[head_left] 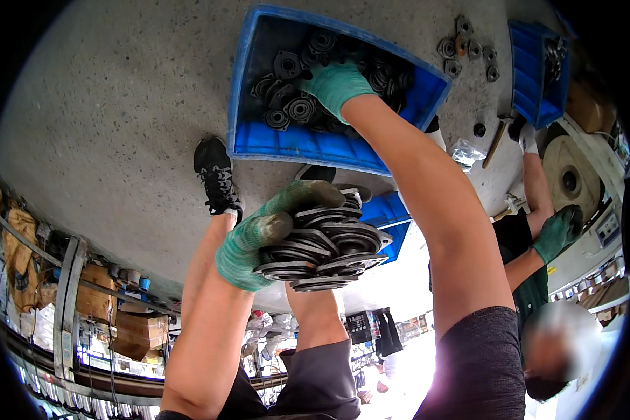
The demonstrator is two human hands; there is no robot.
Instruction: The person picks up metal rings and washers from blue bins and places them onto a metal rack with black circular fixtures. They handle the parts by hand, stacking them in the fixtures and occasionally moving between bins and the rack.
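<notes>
Nearest the camera, the left hand point(253, 241), in a green glove, is closed around a stack of black metal discs point(325, 246); the fingers curl over the top of the stack and the thumb presses its near side, so the grip is tight on the pile. The discs are round with raised hubs and lie fanned one over another, held in the air above the floor point(119, 105).

Farther out, the right hand point(336, 85), also gloved in green, reaches down into a blue plastic crate point(308, 145) that stands on the grey concrete floor. Its fingers rest among the loose black discs point(290, 105) heaped in the crate; whether that grip has closed on one is hard to tell, since the palm hides the fingertips.

Just beside the crate a black shoe point(217, 175) is planted on the floor. Beyond, a few more discs point(465, 49) lie loose on the concrete, near a second blue crate point(535, 73). At the right, another person's gloved hand point(558, 231) shows near a large round part point(570, 175).
</notes>
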